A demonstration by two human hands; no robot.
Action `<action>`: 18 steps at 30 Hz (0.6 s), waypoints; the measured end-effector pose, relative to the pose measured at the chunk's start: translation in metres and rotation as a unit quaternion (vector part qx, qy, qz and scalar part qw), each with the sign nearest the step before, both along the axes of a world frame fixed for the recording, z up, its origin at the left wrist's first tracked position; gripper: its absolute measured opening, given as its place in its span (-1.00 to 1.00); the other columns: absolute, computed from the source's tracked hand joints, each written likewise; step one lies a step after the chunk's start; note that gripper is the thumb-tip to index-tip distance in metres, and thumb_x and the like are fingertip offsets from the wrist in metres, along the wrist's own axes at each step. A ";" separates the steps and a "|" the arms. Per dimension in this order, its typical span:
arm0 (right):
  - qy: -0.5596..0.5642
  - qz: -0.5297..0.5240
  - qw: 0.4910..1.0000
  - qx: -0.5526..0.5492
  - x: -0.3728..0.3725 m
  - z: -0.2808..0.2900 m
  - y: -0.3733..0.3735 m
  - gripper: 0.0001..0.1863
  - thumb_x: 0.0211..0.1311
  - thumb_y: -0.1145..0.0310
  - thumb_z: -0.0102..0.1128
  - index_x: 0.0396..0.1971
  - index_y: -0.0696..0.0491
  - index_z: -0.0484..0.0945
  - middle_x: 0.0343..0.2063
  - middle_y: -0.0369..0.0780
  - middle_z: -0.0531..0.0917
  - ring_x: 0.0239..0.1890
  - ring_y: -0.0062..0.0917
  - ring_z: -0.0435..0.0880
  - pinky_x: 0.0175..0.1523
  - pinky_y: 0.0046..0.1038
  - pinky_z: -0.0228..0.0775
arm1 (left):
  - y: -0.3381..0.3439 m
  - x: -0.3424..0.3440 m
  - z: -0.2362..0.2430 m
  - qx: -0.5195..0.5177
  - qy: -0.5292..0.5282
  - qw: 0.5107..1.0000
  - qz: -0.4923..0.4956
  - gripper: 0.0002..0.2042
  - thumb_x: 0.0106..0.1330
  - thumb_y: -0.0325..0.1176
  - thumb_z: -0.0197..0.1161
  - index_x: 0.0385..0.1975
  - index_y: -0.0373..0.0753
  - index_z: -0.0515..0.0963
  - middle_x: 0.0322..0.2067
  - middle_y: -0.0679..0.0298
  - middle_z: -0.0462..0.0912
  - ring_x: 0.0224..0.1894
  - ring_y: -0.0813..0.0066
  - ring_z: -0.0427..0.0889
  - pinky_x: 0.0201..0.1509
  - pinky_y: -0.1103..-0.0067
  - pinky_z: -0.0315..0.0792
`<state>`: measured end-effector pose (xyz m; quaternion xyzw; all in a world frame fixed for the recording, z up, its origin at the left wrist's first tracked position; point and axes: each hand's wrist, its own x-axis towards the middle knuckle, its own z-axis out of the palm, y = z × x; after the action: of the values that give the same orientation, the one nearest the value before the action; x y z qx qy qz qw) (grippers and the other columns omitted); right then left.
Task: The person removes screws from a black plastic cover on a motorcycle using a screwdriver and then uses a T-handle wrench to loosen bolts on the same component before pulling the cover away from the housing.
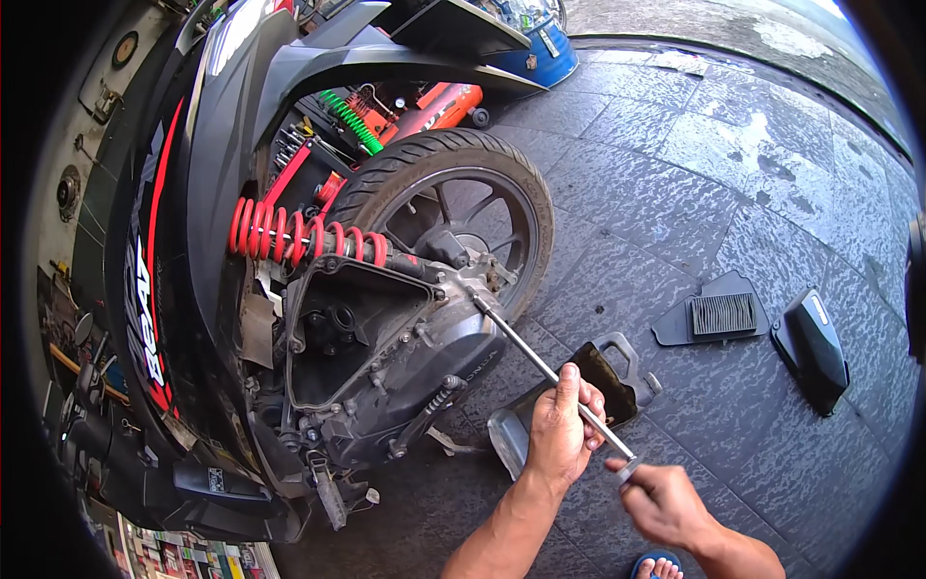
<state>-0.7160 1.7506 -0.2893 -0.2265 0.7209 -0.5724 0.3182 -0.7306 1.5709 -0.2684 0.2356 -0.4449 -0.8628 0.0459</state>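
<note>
A long-shafted socket wrench (529,349) slants from the engine casing (453,347) of a scooter down toward me. Its far tip meets the casing just below the rear hub. My left hand (567,425) is wrapped round the middle of the shaft, thumb along the top. At the near end, my right hand (667,504) grips the wrench's handle; its fingers are slightly blurred. The opened air filter box (362,333) sits left of the wrench tip, beside the red shock spring (309,236). Behind them stands the rear wheel (453,207).
A cut-open plastic container (511,429) lies on the floor under my left hand. To the right are an air filter (723,314) and a black cover (812,352). Black scooter bodywork (193,289) fills the left side. Beyond the wheel are a red-orange tank (439,111) and a blue drum (550,58).
</note>
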 end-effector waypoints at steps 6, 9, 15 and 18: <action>0.162 -0.124 0.968 -0.149 0.017 0.006 0.001 -0.30 -0.02 0.62 0.07 0.25 0.23 0.20 -0.71 -0.24 0.52 -0.72 -0.62 0.49 -0.61 -0.56 0.27 | -0.001 -0.006 0.003 -0.047 -0.045 0.997 0.029 -0.61 0.45 -0.01 -0.04 -0.54 -0.15 0.32 -0.66 0.33 0.38 -0.76 0.66 0.28 -0.78 0.70 0.19; 0.317 0.047 0.936 -0.148 0.005 0.016 0.002 -0.45 -0.07 0.57 0.12 0.06 0.17 0.46 -0.75 -0.24 0.52 -0.75 -0.50 0.53 -0.60 -0.50 0.37 | -0.004 -0.005 0.001 -0.062 -0.060 0.996 0.035 -0.61 0.45 -0.01 -0.04 -0.55 -0.15 0.32 -0.66 0.32 0.39 -0.77 0.66 0.27 -0.79 0.70 0.18; -0.022 -0.128 0.990 -0.047 0.005 0.015 -0.012 -0.50 0.06 0.56 0.06 0.10 0.27 0.41 -0.70 -0.19 0.52 -0.70 -0.46 0.52 -0.49 -0.54 0.37 | -0.005 -0.008 0.005 -0.043 -0.050 0.997 0.033 -0.61 0.44 -0.01 0.00 -0.56 -0.14 0.32 -0.66 0.34 0.39 -0.77 0.67 0.28 -0.79 0.71 0.19; 0.164 -0.172 0.964 -0.122 0.026 0.011 -0.013 -0.44 0.02 0.61 0.06 0.14 0.26 0.36 -0.74 -0.25 0.47 -0.73 -0.55 0.47 -0.58 -0.56 0.28 | -0.007 -0.011 0.008 -0.039 -0.060 0.997 0.039 -0.61 0.43 -0.01 0.00 -0.57 -0.13 0.32 -0.67 0.34 0.39 -0.78 0.66 0.28 -0.80 0.70 0.20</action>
<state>-0.6902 1.7374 -0.2785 -0.2272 0.7157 -0.6574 0.0623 -0.7419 1.5636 -0.2605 0.3021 -0.4708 -0.8265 0.0623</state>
